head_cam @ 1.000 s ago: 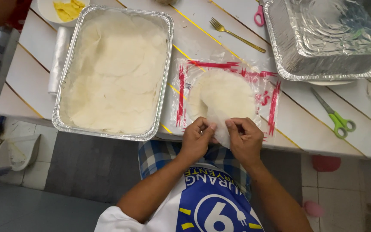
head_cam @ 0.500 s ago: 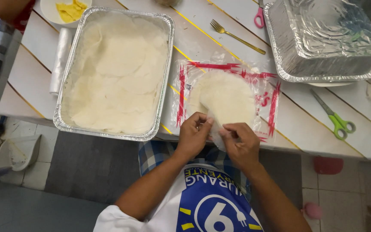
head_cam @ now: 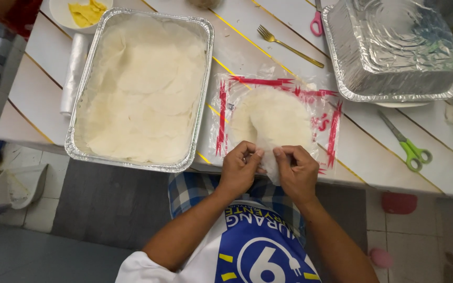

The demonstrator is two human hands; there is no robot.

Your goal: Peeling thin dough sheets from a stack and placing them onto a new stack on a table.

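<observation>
Left hand (head_cam: 239,170) and right hand (head_cam: 295,173) each pinch the near edge of 1 thin round wrapper (head_cam: 273,123), which lies on its clear red-printed bag (head_cam: 331,131) at the table's (head_cam: 436,173) near edge, right of the foil tray (head_cam: 203,94).

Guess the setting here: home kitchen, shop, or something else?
Probably an informal food-prep spot, home or small stall: a white slatted table holds foil trays, a fork and scissors, while both hands peel thin wrappers.

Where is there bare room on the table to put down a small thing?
Bare tabletop lies between the lined foil tray and the upturned foil tray, around the gold fork. Another strip runs right of the green scissors. The near edge is crowded: both hands pinch wrappers on their plastic bag.
</observation>
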